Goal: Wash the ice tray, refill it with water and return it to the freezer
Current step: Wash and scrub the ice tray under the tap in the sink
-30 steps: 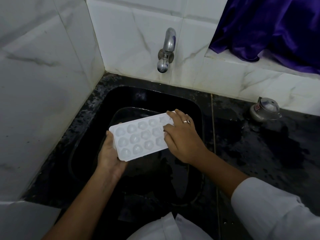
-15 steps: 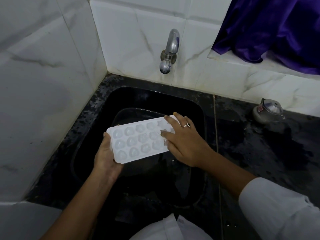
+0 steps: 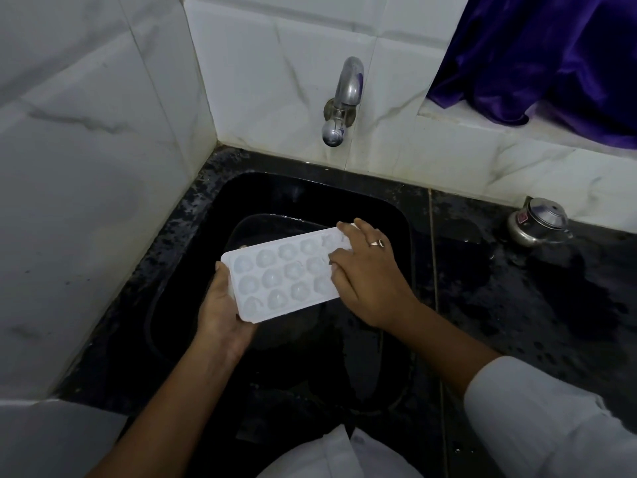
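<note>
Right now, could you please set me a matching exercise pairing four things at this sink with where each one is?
Things:
1. tray
2. tap
3. purple cloth
4. steel pot

Places:
A. on the counter, right of the sink
B. gripped by the left hand, over the sink
C. on the ledge, upper right
D. on the wall behind the sink

Pairs: 1-B; 2-D; 3-C; 4-A
</note>
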A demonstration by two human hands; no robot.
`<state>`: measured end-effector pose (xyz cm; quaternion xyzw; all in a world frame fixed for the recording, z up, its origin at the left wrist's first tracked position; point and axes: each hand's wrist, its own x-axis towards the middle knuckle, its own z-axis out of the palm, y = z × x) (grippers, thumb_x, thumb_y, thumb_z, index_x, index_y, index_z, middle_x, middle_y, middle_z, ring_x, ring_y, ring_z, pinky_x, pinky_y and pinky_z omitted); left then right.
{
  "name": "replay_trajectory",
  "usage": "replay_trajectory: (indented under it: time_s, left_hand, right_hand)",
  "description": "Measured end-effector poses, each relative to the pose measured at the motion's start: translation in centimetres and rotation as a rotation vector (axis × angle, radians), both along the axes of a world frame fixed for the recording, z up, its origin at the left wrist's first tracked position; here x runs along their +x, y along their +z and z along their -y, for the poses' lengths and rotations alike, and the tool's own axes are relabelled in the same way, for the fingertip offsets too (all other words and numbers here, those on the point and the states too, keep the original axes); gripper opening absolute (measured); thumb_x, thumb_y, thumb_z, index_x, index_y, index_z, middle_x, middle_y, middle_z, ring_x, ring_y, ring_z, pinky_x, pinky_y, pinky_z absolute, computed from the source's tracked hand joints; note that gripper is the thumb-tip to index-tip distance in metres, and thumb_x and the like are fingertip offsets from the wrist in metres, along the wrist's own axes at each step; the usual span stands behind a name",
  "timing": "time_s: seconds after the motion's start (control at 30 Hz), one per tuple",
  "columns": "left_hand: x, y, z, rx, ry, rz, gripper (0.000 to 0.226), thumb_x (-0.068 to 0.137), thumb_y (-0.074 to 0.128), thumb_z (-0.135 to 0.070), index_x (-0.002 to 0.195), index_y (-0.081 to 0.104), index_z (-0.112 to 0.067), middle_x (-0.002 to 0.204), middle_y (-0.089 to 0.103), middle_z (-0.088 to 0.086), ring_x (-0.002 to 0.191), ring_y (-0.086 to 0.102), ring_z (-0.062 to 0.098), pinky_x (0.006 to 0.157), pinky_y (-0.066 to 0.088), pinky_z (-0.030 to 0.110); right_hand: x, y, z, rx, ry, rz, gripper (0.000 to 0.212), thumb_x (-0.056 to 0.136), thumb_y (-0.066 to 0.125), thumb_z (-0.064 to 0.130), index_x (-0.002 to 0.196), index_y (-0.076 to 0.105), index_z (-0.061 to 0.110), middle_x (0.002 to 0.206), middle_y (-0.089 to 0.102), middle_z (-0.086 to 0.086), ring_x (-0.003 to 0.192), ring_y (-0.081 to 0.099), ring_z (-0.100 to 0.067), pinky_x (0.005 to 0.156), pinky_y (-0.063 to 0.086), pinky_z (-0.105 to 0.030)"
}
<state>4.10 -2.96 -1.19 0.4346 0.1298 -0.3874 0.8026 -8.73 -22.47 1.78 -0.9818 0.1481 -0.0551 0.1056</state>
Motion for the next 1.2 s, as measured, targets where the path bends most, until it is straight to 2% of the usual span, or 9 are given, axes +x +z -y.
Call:
replay_trajectory:
  time_s: [0.2, 0.3, 0.37, 0.47, 0.53, 0.77, 0.9, 1.03, 1.2]
  left_hand:
    - [0.4, -0.1, -0.5, -0.01, -0.015, -0.001, 0.056, 0.108, 0.03, -0.06, 0.124, 0.07, -0.025, 0.128, 0.074, 0.008, 0.116, 0.072, 0.032, 0.092, 0.054, 0.053]
    - [0.1, -0.6, -0.2, 0.011, -0.036, 0.011, 0.061, 0.108, 0.028, -0.06, 0.136, 0.065, -0.02, 0.134, 0.071, 0.011, 0.122, 0.069, 0.034, 0.094, 0.054, 0.053]
    - [0.2, -0.6, -0.1, 0.007, -0.026, 0.007, 0.064, 0.108, 0.028, -0.061, 0.142, 0.061, -0.018, 0.137, 0.069, 0.012, 0.125, 0.066, 0.036, 0.097, 0.054, 0.054]
    - [0.8, -0.6, -0.8, 0.014, -0.004, 0.016, 0.058, 0.108, 0.03, -0.06, 0.131, 0.067, -0.022, 0.133, 0.072, 0.01, 0.121, 0.069, 0.033, 0.092, 0.055, 0.053]
    - [1.0, -0.7, -1.2, -0.004, 0.004, -0.008, 0.056, 0.108, 0.03, -0.059, 0.124, 0.07, -0.024, 0.131, 0.073, 0.008, 0.118, 0.071, 0.032, 0.092, 0.054, 0.052]
    - [0.7, -0.5, -1.4, -0.021, 0.029, -0.018, 0.06, 0.109, 0.031, -0.058, 0.112, 0.08, -0.025, 0.131, 0.073, 0.009, 0.114, 0.073, 0.031, 0.093, 0.054, 0.053]
    - [0.4, -0.3, -0.9, 0.005, -0.003, -0.023, 0.063, 0.107, 0.028, -0.061, 0.138, 0.064, -0.019, 0.134, 0.071, 0.011, 0.122, 0.068, 0.035, 0.086, 0.061, 0.05]
    - [0.4, -0.4, -0.8, 0.022, 0.01, -0.003, 0.062, 0.108, 0.027, -0.06, 0.139, 0.062, -0.019, 0.132, 0.072, 0.011, 0.12, 0.07, 0.033, 0.094, 0.057, 0.051]
    - [0.0, -0.6, -0.9, 0.035, 0.017, -0.027, 0.061, 0.108, 0.031, -0.06, 0.137, 0.065, -0.019, 0.133, 0.072, 0.012, 0.123, 0.068, 0.036, 0.099, 0.053, 0.056]
  right_hand:
    - [-0.7, 0.1, 1.4, -0.061, 0.129, 0.005, 0.04, 0.1, 0.039, 0.037, 0.112, 0.075, 0.024, 0.148, 0.049, -0.011, 0.142, 0.037, -0.035, 0.119, 0.027, -0.057]
    - [0.0, 0.3, 0.9, -0.172, 0.077, -0.018, 0.04, 0.1, 0.038, 0.038, 0.103, 0.075, 0.022, 0.146, 0.051, -0.012, 0.137, 0.041, -0.035, 0.118, 0.027, -0.06]
    - [0.0, -0.3, 0.3, -0.211, 0.082, -0.05, 0.042, 0.102, 0.037, 0.039, 0.112, 0.073, 0.02, 0.156, 0.044, -0.015, 0.146, 0.034, -0.039, 0.12, 0.024, -0.062]
    - [-1.1, -0.4, 0.9, -0.095, 0.169, -0.072, 0.049, 0.103, 0.034, 0.04, 0.14, 0.061, 0.025, 0.166, 0.03, -0.016, 0.155, 0.02, -0.04, 0.124, 0.019, -0.06]
    - [-1.9, 0.0, 1.4, -0.006, 0.202, -0.029, 0.047, 0.104, 0.036, 0.036, 0.145, 0.058, 0.027, 0.167, 0.028, -0.014, 0.156, 0.019, -0.036, 0.125, 0.019, -0.054]
    - [-2.7, -0.4, 1.2, 0.058, 0.05, 0.089, 0.034, 0.102, 0.043, 0.029, 0.126, 0.066, 0.02, 0.153, 0.044, -0.009, 0.143, 0.038, -0.029, 0.115, 0.035, -0.053]
    - [-2.3, -0.7, 0.8, 0.083, -0.099, 0.148, 0.036, 0.101, 0.041, 0.031, 0.123, 0.067, 0.019, 0.147, 0.049, -0.007, 0.136, 0.042, -0.027, 0.108, 0.04, -0.051]
    - [-2.2, -0.8, 0.5, 0.134, -0.096, 0.075, 0.048, 0.101, 0.034, 0.037, 0.129, 0.067, 0.015, 0.158, 0.04, -0.011, 0.145, 0.035, -0.031, 0.114, 0.035, -0.052]
    - [-2.8, -0.4, 2.1, 0.098, -0.08, 0.035, 0.042, 0.1, 0.037, 0.04, 0.122, 0.07, 0.026, 0.158, 0.041, -0.011, 0.147, 0.034, -0.033, 0.115, 0.033, -0.057]
